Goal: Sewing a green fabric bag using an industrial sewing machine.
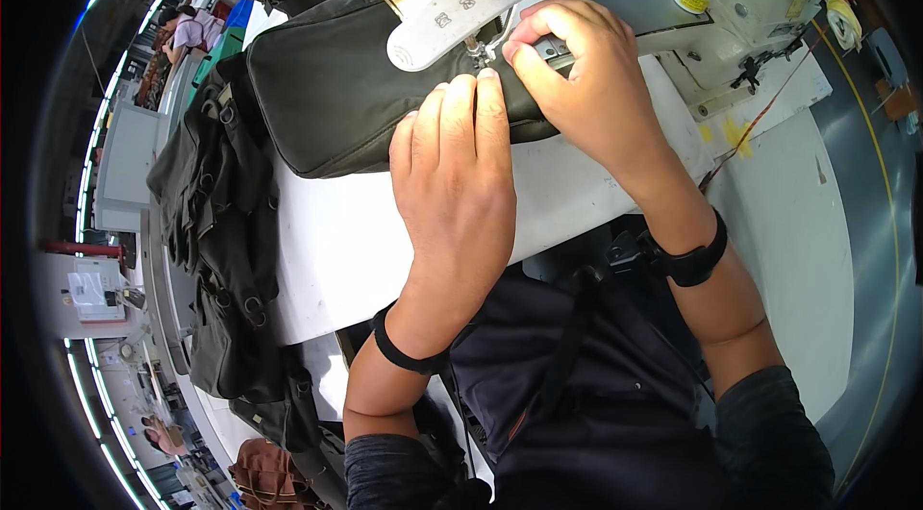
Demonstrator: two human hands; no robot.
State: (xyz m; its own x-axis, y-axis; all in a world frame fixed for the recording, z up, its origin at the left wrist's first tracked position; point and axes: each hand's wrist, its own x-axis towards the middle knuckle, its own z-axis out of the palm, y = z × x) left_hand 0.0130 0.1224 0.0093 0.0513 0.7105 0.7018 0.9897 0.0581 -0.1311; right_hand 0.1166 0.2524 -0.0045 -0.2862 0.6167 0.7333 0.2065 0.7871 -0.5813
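Observation:
A dark olive bag panel [327,92] with a piped edge lies on the white sewing table under the presser foot [478,52] of a sewing machine. My left hand [456,174] rests flat on the panel's near edge, fingers stretched forward, their tips just short of the foot. Close to the right of the foot, my right hand [608,87] is raised with thumb and forefinger drawn together in a pinch. What they hold, if anything, is too small to make out. A white lamp arm [466,12] hangs over the stitching spot and hides part of the panel.
Several dark olive bags [216,212] with straps and rings hang along the white table's [336,260] left side. A brown bag [274,473] lies at the lower left. Blue hoses run by the machine's base [731,39]. Other people sit at the far left.

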